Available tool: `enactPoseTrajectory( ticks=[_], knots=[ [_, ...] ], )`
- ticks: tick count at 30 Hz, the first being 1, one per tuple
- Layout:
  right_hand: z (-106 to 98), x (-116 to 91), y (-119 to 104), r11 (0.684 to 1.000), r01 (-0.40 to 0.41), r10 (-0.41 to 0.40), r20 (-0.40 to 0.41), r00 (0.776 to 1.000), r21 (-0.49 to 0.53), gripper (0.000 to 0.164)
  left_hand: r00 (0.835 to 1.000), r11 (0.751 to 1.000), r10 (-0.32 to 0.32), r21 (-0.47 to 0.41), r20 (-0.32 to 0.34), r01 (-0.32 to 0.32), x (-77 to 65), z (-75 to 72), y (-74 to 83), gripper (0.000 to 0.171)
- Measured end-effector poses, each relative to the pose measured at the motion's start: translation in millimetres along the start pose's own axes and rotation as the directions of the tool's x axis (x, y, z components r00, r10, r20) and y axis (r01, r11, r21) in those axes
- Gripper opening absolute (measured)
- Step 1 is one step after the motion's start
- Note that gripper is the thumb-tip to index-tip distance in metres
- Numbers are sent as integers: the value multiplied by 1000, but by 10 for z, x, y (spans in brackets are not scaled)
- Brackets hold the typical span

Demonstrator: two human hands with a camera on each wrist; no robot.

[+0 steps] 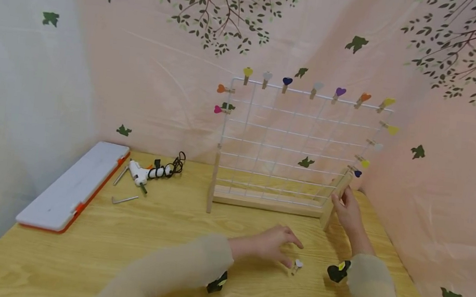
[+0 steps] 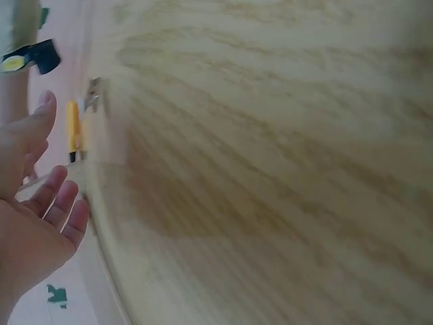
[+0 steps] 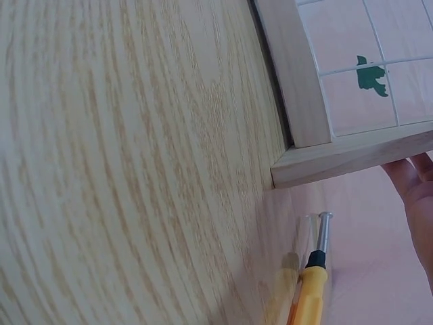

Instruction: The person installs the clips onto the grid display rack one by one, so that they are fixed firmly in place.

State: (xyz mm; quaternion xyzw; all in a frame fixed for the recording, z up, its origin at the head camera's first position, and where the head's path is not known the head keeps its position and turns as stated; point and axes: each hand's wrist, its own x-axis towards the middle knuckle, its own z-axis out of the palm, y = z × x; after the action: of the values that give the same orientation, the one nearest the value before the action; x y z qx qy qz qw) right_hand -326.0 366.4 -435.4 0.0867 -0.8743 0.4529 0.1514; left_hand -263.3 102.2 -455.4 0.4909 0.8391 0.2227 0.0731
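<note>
A white wire grid rack (image 1: 291, 135) stands upright in a wooden frame, with several heart-topped clothespins, such as a purple one (image 1: 340, 92), along its top and sides. My right hand (image 1: 348, 213) grips the right wooden post (image 1: 333, 204) from its outer side; in the right wrist view, fingers (image 3: 406, 177) lie against that post. My left hand (image 1: 270, 243) reaches over the table with thumb and fingers apart, holding nothing. Just beyond its thumb tip lies a small white heart clothespin (image 1: 298, 263), also seen as a clip (image 2: 93, 95) in the left wrist view.
A yellow-handled tool (image 3: 311, 291) with a metal shaft lies beside the right post. On the table (image 1: 167, 238) at left are a flat white case (image 1: 75, 184) with orange edges, a glue gun (image 1: 139, 172) with coiled cord, and an L-shaped metal key (image 1: 124, 199).
</note>
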Motion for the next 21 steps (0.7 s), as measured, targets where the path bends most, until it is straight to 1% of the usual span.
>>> enactPoseTrajectory(
  ticks=[3,6,9,12,14,16,19,21],
  knots=[
    [3,5,19,1000,7,-7,3,1000,13,51,999,998,26,52,37,-28,51,86,7,51],
    [-2,1,15,1000,11,-11,4,1000,26,51,998,993,47,103,48,-52,66,124,43,46],
    [0,0,-7,999,3,-4,13,1000,34,52,998,989,43,139,40,-48,57,140,78,40],
    [0,2,-25,1000,-9,9,13,1000,24,51,999,989,24,146,33,-29,55,159,93,35],
    [3,12,-21,1000,-18,18,9,1000,13,51,999,991,5,137,34,-10,56,169,92,33],
    [7,16,-17,1000,-21,21,9,1000,8,51,999,993,-1,115,35,-3,59,176,79,33],
    [13,20,-3,1000,-23,22,10,1000,7,51,1000,1000,9,9,28,-10,53,185,52,27],
    [18,16,5,1000,-19,19,8,1000,17,51,1000,998,19,-58,15,-18,39,184,40,21]
  ],
)
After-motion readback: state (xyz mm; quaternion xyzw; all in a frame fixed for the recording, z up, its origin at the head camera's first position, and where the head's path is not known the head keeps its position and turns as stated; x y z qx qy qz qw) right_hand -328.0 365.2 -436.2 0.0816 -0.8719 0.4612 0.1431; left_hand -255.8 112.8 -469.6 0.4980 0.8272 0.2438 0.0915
